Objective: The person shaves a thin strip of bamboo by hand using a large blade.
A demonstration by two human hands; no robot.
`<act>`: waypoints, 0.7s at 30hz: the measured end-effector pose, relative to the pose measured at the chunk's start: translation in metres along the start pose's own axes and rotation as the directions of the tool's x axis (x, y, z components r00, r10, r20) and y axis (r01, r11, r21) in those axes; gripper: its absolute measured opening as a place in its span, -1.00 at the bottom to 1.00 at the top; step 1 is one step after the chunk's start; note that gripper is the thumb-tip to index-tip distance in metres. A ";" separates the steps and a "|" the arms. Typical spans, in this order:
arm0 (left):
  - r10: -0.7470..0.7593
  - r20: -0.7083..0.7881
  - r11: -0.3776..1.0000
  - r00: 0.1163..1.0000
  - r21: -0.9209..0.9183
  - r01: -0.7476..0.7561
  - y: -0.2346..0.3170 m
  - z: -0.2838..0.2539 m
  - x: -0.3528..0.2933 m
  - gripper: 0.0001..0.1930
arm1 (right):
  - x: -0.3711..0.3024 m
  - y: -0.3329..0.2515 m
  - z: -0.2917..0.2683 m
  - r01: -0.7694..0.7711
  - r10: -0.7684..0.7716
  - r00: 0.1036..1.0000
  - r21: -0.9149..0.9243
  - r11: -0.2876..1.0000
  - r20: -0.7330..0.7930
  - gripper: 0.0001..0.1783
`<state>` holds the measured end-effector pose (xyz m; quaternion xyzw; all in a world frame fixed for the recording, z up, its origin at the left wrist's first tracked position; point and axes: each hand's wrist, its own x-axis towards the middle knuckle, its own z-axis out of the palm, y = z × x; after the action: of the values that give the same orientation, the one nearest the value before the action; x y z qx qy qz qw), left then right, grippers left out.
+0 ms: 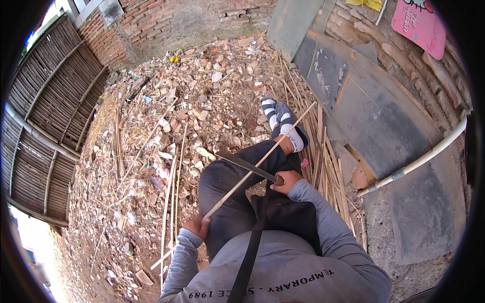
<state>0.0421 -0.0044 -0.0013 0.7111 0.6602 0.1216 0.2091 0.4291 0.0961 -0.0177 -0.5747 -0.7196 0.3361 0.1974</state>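
My left hand is closed around a long, thin bamboo strip near its lower end. The strip slants up and to the right across my dark trousers, toward my crossed feet. In my right hand is the handle of a long-bladed knife, like a machete. Its dark blade points up and left over my thigh and crosses the strip. Whether blade and strip touch I cannot tell. A black bag with a shoulder strap rests on my lap.
Bamboo strips lie to my left, and a larger pile is right of my feet. Broken brick and stone rubble covers the ground ahead. Dark panels lean at the right by a pale pole. A bamboo screen stands left.
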 end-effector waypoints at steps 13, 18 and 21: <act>0.011 -0.022 1.000 1.000 0.004 -0.011 -0.001 0.002 0.001 -0.62 | 0.000 0.004 0.002 0.010 -0.010 1.000 0.009 1.000 -0.016 -0.60; 0.024 -0.022 1.000 0.999 -0.015 -0.025 -0.002 0.002 0.001 -0.64 | 0.000 0.004 0.003 -0.004 0.005 1.000 0.003 1.000 -0.009 -0.61; 0.013 -0.013 1.000 1.000 -0.017 -0.013 -0.004 0.004 0.001 -0.64 | 0.000 0.005 0.004 0.007 -0.007 1.000 0.004 1.000 -0.019 -0.61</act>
<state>0.0405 -0.0040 -0.0065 0.7126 0.6559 0.1334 0.2102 0.4303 0.0959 -0.0241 -0.5752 -0.7188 0.3314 0.2067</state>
